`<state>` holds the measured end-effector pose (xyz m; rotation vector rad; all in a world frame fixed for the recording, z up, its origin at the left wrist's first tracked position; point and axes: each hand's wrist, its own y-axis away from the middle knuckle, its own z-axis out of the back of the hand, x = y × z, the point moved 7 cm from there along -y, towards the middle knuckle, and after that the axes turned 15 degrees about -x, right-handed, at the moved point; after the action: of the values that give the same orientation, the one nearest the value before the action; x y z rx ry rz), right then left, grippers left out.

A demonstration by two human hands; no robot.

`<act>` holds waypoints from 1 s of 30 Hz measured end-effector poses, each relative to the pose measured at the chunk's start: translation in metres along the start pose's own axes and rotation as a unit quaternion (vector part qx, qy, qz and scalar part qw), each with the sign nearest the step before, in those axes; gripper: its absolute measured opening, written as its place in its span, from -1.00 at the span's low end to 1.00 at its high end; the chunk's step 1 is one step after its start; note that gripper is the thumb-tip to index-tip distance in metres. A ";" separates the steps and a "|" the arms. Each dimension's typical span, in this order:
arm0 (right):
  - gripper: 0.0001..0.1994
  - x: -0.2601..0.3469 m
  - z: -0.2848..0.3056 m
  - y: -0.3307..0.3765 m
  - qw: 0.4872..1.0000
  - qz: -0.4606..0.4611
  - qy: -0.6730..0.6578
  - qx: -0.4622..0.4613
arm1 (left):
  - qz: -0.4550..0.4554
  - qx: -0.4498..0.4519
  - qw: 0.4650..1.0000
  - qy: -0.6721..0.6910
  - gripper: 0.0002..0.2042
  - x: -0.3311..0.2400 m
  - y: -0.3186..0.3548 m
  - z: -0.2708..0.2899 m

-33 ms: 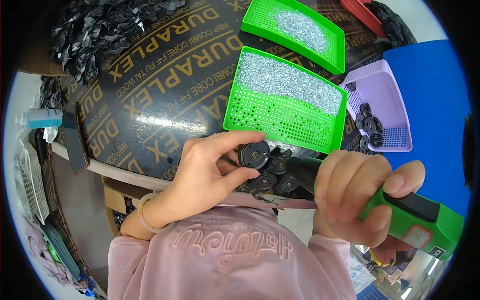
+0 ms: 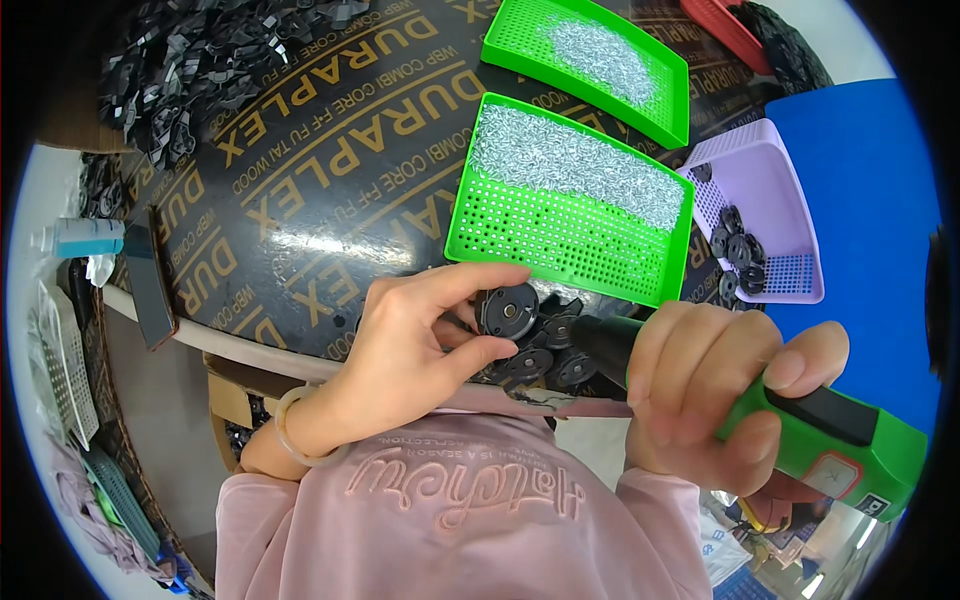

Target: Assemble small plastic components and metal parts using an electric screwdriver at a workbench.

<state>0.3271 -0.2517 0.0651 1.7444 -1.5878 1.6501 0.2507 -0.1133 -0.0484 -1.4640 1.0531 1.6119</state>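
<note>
Between the thumb and fingers of my left hand is a round black plastic part with a small metal centre, its flat face showing. Beside and below it, several similar black round parts lie in a pile at the table's near edge. My right hand is wrapped round a green and black electric screwdriver. Its black nose points left toward the pile; its very tip is hard to make out among the dark parts.
A green perforated tray of small silvery screws lies just beyond my hands, with a second green tray behind it. A purple basket with round black parts stands right. Black plastic pieces are heaped far left, above a dark flat slab.
</note>
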 end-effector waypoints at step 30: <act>-0.69 -0.047 0.054 0.001 0.992 0.043 0.068 -0.097 | 0.011 0.007 1.000 0.006 -0.50 0.003 0.007 -0.004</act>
<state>0.3671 -0.2698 0.0089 1.4565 -1.7168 1.5575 0.2453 -0.1196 -0.0503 -1.4597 1.0876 1.6106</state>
